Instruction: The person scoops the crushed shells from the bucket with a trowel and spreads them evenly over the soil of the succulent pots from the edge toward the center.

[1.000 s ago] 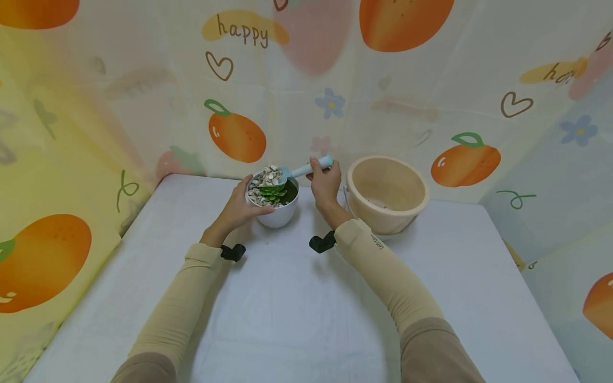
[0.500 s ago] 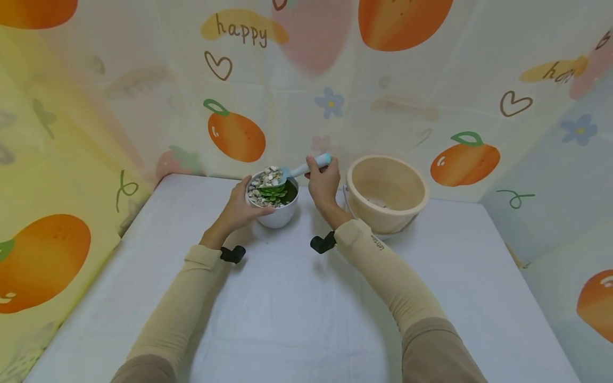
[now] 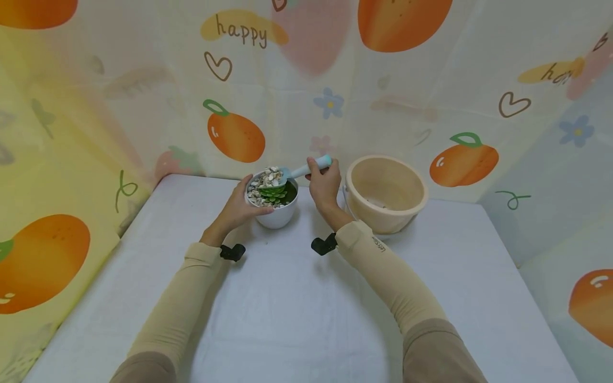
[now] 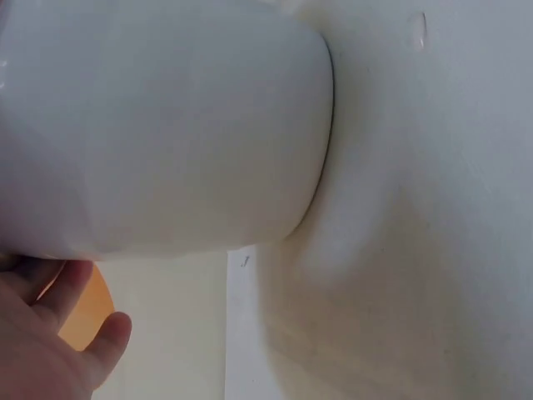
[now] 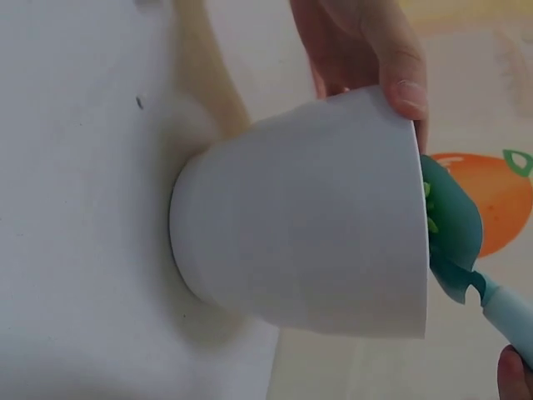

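A white flower pot (image 3: 276,219) stands on the table, with a green succulent (image 3: 274,194) in it. Pale pebbles (image 3: 256,198) cover the soil on the left side; dark soil shows on the right. My left hand (image 3: 238,206) grips the pot at its rim from the left, thumb at the front. My right hand (image 3: 325,186) holds the light blue handle of a small shovel (image 3: 303,170). Its blade, heaped with pebbles, lies over the pot's far side, just above the succulent. In the right wrist view the teal underside of the shovel (image 5: 454,218) overlaps the rim.
A large beige bucket (image 3: 383,213) with a wire handle stands right of the pot, close to my right forearm; a few bits lie on its bottom. The white-covered table (image 3: 306,319) ends at a fruit-printed curtain (image 3: 297,127) behind the pot.
Hardly anything differs: the right hand and shovel shifted very slightly left, then held steady. The left hand and pot stay in place.
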`<state>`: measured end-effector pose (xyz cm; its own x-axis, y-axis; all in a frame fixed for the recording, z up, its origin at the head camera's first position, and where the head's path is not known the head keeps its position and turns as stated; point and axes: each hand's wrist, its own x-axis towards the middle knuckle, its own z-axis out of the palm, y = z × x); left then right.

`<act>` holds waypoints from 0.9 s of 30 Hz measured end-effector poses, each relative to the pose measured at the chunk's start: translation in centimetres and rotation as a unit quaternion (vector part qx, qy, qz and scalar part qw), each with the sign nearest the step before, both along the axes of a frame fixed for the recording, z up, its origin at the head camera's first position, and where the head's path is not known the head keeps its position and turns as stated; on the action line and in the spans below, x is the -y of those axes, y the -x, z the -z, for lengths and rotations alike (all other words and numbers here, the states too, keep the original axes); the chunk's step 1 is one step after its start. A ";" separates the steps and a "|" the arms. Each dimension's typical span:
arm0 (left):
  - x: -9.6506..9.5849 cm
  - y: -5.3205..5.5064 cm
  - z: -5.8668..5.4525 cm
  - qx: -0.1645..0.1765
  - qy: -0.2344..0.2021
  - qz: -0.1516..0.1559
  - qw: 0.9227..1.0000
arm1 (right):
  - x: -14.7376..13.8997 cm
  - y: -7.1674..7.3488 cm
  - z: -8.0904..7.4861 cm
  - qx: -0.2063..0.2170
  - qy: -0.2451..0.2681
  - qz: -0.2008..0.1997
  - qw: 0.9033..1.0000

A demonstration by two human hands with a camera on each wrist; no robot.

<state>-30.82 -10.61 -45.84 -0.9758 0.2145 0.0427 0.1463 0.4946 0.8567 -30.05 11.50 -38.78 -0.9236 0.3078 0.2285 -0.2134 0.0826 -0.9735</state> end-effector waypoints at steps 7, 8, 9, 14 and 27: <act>-0.6 -0.4 -0.1 -0.012 -0.004 -0.018 1.000 | -0.5 -0.4 -0.7 0.002 -0.029 0.002 1.000; -0.8 -0.5 -0.1 -0.016 -0.005 -0.022 1.000 | -0.5 -0.4 -0.8 0.002 -0.031 0.001 1.000; -0.9 -0.6 -0.1 -0.021 -0.007 -0.026 0.999 | -0.5 -0.4 -0.8 0.002 -0.031 -0.001 1.000; -1.1 -1.2 -0.2 -0.039 0.003 -0.033 0.999 | -0.3 -0.4 -0.5 0.011 -0.038 0.001 0.999; -0.1 -0.4 -0.4 -0.003 0.003 0.012 1.000 | 0.2 -0.8 -0.5 -0.007 -0.037 -0.009 0.999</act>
